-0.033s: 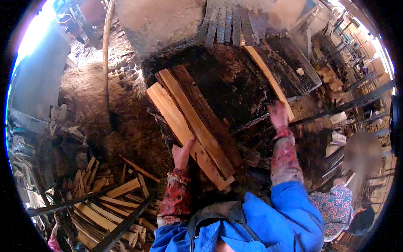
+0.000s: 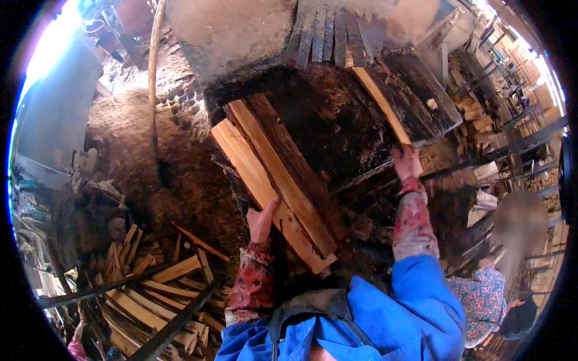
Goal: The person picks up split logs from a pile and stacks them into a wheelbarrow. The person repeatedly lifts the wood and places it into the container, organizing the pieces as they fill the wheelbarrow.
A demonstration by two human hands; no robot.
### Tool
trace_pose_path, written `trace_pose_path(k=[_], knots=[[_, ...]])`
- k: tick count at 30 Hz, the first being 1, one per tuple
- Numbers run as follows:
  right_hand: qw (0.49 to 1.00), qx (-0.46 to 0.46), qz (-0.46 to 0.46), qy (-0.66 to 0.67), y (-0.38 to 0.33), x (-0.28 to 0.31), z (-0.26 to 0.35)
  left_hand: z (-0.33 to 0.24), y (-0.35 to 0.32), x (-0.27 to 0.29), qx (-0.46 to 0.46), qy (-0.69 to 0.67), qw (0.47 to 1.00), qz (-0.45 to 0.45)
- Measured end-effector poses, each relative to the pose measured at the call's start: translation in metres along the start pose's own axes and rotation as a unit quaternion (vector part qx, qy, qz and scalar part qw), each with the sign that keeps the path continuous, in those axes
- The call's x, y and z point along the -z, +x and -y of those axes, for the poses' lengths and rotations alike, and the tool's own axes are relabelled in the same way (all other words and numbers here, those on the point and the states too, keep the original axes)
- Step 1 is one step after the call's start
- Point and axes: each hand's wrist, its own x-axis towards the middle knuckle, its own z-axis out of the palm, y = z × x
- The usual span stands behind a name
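My left hand [image 2: 261,222] is closed on the left edge of a pale wooden plank [image 2: 256,177], thumb on its upper face and the other fingers hidden below. Against that plank lies a second pale plank [image 2: 283,177], with a dark, bark-covered slab [image 2: 286,147] along its far side. At the right, my right hand [image 2: 407,161] is closed over the near end of a narrow pale board [image 2: 379,96]. The fingertips are partly hidden and curl around the board. This board slants away toward the back, resting on dark, sooty wood.
Split wood [image 2: 156,307] fills a framed rack at the lower left. A long pole [image 2: 153,84] leans at the back left. Dark slats [image 2: 328,36] stand at the back. A person in a patterned top [image 2: 478,301] is at the lower right, near a dark rail [image 2: 506,147].
My right hand has moved slightly right and closed over the near end of the narrow board. My left hand and its plank have stayed in place.
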Motion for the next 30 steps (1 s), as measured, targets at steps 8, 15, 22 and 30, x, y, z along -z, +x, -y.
trace_pose_path(k=[8,15,22,30], knots=[[0.987,-0.099,0.13,-0.011,0.041,-0.03,-0.117,-0.009,-0.006,-0.004,0.028,-0.002,0.999,-0.027],[0.949,-0.108,0.191,0.227,-0.01,-0.028,-0.094,-0.01,-0.004,-0.002,0.047,0.057,0.997,-0.025],[0.965,-0.083,0.133,0.209,-0.109,0.047,0.017,-0.007,-0.009,0.001,0.018,0.042,0.998,-0.031],[0.955,-0.007,0.182,0.236,-0.167,0.125,0.139,-0.024,-0.02,0.007,0.026,0.055,0.998,-0.006]])
